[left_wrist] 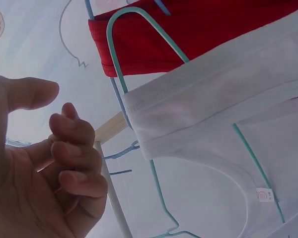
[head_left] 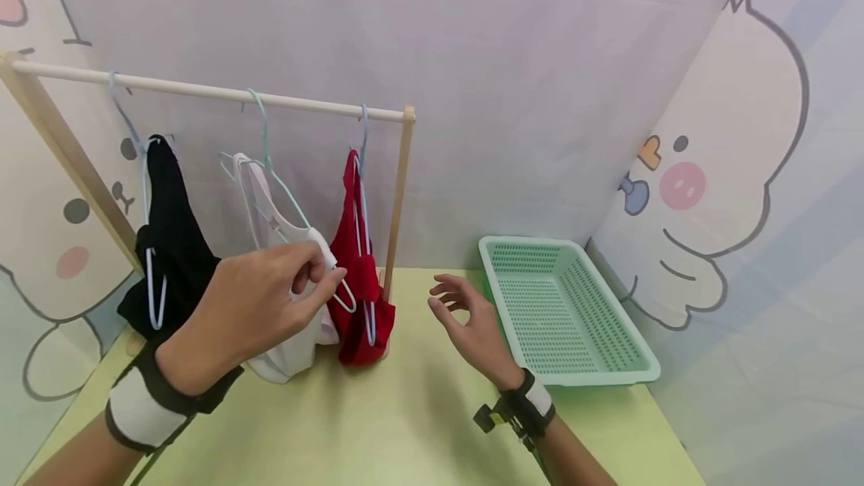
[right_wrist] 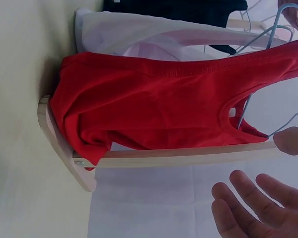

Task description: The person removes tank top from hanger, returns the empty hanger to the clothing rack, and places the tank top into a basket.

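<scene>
A white sleeveless top (left_wrist: 188, 104) hangs on a mint-green hanger (left_wrist: 160, 193), one strap over its end. Beside that strap, my left hand (head_left: 253, 298) is raised with fingers loosely bent; the left wrist view shows a gap between thumb and fingertips and nothing held. In the head view this hand covers part of the top. Next to it hangs a red tank top (right_wrist: 154, 106) on a blue hanger (head_left: 365, 141). To its right, over the table, my right hand (head_left: 475, 332) holds nothing, its fingers apart and slightly bent.
A wooden rack with a white rod (head_left: 196, 87) stands at the left on the yellow-green table (head_left: 378, 426). A black garment (head_left: 172, 216) hangs at its left end on another blue hanger. A green plastic basket (head_left: 570, 379) sits at the back right, against the curtain.
</scene>
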A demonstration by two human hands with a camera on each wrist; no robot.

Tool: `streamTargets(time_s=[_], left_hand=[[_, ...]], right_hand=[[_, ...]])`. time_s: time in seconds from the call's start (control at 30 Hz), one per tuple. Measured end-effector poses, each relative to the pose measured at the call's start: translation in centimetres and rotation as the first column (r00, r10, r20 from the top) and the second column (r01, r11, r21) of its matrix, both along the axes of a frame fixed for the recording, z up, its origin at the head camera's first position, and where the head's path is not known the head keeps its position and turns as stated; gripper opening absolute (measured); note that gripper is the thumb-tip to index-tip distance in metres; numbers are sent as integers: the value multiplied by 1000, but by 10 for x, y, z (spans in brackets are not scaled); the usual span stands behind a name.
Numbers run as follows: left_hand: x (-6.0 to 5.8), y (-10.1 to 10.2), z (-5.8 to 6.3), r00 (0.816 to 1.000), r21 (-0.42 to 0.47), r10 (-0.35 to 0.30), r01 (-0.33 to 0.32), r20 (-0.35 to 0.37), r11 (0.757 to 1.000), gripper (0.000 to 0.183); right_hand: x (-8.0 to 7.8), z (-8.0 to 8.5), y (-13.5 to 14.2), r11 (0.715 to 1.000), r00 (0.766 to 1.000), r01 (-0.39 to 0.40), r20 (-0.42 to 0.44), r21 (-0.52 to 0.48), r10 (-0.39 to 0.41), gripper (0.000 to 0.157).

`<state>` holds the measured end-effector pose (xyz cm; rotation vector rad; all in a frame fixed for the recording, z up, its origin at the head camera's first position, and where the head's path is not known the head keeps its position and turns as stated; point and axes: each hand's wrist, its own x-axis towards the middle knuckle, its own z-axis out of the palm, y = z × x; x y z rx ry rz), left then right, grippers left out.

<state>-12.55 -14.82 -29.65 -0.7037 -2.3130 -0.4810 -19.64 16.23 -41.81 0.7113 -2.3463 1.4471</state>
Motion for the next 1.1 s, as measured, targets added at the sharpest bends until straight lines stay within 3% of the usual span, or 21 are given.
streamTargets(time_s=[0.4, 0.83, 1.1], left_hand=[[-24, 4, 22, 998, -97, 3, 3, 55, 995, 26], [-45, 6, 27, 992, -107, 20, -7, 127, 994, 29], [-59, 12, 33, 983, -111, 45, -25, 181, 994, 35]], right_hand=[[-20, 22, -8, 1000, 999, -10, -39, 27, 11, 40], [-43, 27, -22, 996, 997, -47, -52, 72, 51, 41], [-52, 33, -30, 994, 998, -57, -8, 90, 58, 45]])
